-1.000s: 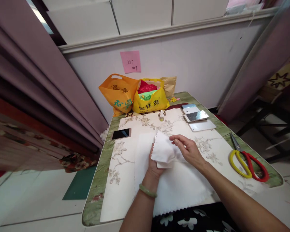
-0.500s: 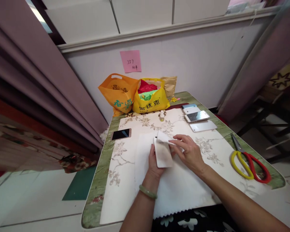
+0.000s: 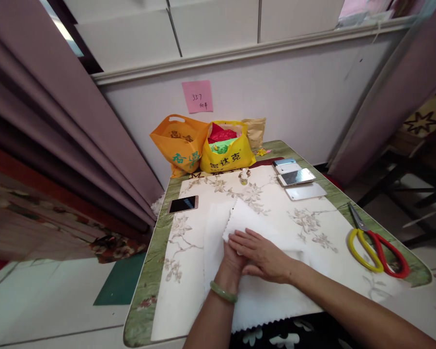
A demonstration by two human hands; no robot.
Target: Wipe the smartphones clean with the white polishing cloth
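Two hands [image 3: 263, 257]; five uncovered phones [image 3: 182, 204]; one bottle [image 3: 243, 177].

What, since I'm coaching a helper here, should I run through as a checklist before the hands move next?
1. Right hand resting on the white cloth: ok, palm down.
2. Grip of the left hand: cannot tell, its fingers are mostly hidden.
3. Anything beneath the raised cloth: cannot tell, covered.
4. Scissors apart from both hands: ok, lying to the right.
5. Dark-screened phone apart from both hands: ok, lying to the left.
6. Small bottle sealed: cannot tell, too small.
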